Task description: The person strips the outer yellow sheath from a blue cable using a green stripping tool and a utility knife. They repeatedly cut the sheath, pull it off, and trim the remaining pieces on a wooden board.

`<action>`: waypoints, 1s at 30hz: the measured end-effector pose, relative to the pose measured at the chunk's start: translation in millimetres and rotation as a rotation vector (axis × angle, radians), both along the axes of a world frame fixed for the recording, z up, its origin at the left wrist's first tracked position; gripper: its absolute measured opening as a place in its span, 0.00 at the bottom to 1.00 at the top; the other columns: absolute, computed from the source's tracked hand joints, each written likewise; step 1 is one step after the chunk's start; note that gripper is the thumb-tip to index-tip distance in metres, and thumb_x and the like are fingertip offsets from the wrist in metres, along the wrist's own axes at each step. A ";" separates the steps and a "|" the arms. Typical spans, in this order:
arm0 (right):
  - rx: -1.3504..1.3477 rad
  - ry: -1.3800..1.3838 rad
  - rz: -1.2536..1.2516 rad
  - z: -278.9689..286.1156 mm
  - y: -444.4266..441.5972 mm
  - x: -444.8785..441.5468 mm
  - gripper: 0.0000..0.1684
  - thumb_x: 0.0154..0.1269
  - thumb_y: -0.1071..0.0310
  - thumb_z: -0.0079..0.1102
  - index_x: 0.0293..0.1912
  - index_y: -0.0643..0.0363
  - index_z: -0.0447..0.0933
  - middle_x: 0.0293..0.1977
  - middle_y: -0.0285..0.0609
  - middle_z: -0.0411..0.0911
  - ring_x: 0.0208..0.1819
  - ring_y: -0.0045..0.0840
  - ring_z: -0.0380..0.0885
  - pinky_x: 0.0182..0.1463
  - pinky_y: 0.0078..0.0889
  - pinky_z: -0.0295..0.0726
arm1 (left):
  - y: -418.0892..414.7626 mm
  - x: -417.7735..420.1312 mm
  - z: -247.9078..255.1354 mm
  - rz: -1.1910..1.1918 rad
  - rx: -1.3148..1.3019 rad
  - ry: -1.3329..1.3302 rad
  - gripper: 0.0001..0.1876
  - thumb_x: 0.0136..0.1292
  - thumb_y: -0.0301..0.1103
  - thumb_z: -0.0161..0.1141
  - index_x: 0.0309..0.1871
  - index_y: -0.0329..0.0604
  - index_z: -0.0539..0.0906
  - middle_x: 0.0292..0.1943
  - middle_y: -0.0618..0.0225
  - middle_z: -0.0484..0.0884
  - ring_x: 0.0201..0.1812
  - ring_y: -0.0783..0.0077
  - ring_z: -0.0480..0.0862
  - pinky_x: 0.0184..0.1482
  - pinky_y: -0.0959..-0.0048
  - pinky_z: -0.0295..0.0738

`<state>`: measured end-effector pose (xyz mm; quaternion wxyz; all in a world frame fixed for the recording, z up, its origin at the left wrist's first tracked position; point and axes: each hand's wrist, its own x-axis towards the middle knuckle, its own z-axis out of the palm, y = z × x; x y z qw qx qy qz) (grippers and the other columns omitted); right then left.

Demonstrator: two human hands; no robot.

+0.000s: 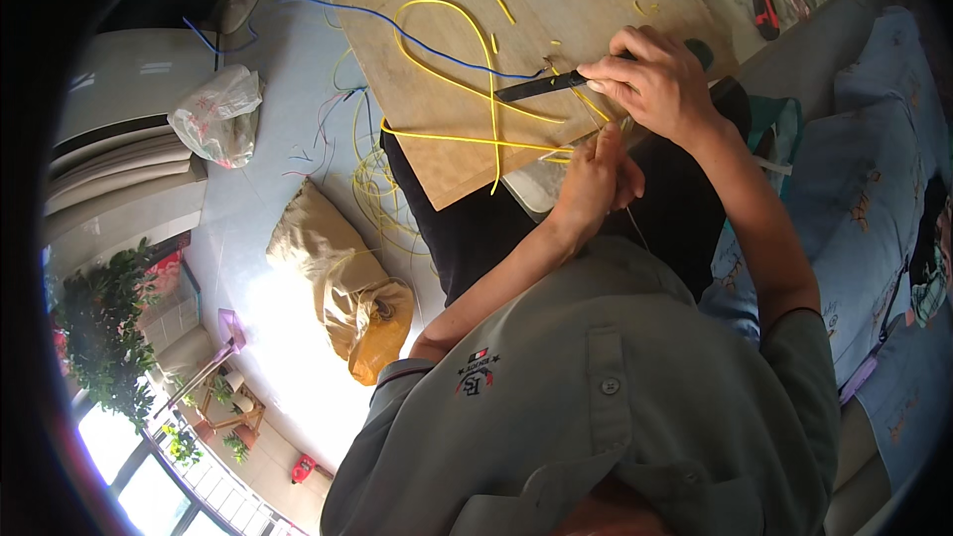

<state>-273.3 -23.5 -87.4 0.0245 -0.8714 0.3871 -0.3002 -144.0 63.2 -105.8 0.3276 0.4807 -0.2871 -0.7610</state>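
Note:
My right hand (651, 85) grips a dark-bladed knife (532, 89), its blade pointing left over the wooden board (439, 171). My left hand (595, 175) is closed on yellow insulated wire (476, 139) at the board's near edge. A piece of yellow wire runs from my left fingertips up beneath the knife. A thin bare strand hangs below my left hand. Beyond the blade, a blue wire (439, 54) reaches across the board and off its left side. Loops of yellow wire lie about it, with short yellow insulation scraps (505, 10) scattered near.
Red-and-black handled pliers or a similar tool (761, 4) lie on the surface at upper right. On the floor at left are tangled yellow wires (372, 186), a beige sack (327, 260) and a plastic bag (220, 115). A blue fabric-covered seat (849, 156) stands at right.

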 end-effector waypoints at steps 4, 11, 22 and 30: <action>0.041 -0.049 -0.009 -4.5 -1.5 11.9 0.07 0.53 0.62 0.65 0.36 0.42 0.83 0.27 0.28 0.69 0.34 0.22 0.73 0.39 0.28 0.73 | -0.2 -0.3 -0.9 -0.002 -0.020 -0.028 0.23 0.73 0.48 0.32 0.28 0.41 0.69 0.17 0.59 0.75 0.14 0.76 0.65 0.17 0.78 0.58; 0.000 -0.007 0.016 -4.5 -7.5 1.1 0.09 0.51 0.62 0.65 0.36 0.42 0.83 0.28 0.27 0.70 0.36 0.21 0.73 0.41 0.28 0.73 | -0.2 -0.7 2.8 0.022 -0.011 -0.052 0.23 0.73 0.48 0.32 0.28 0.43 0.68 0.16 0.60 0.74 0.13 0.77 0.64 0.16 0.78 0.57; 0.060 0.038 0.060 -4.2 -19.9 -8.1 0.09 0.52 0.61 0.65 0.37 0.41 0.83 0.30 0.28 0.72 0.37 0.22 0.74 0.44 0.26 0.74 | -1.7 0.4 -1.6 0.037 0.011 0.012 0.20 0.72 0.46 0.34 0.27 0.45 0.66 0.16 0.58 0.74 0.13 0.76 0.63 0.16 0.78 0.56; -0.051 0.021 0.059 -5.3 -26.1 2.4 0.09 0.55 0.62 0.63 0.38 0.41 0.83 0.30 0.28 0.71 0.36 0.21 0.74 0.44 0.27 0.74 | -1.7 1.2 3.0 -0.010 -0.035 -0.002 0.20 0.72 0.47 0.34 0.28 0.45 0.67 0.16 0.59 0.75 0.13 0.77 0.63 0.17 0.78 0.57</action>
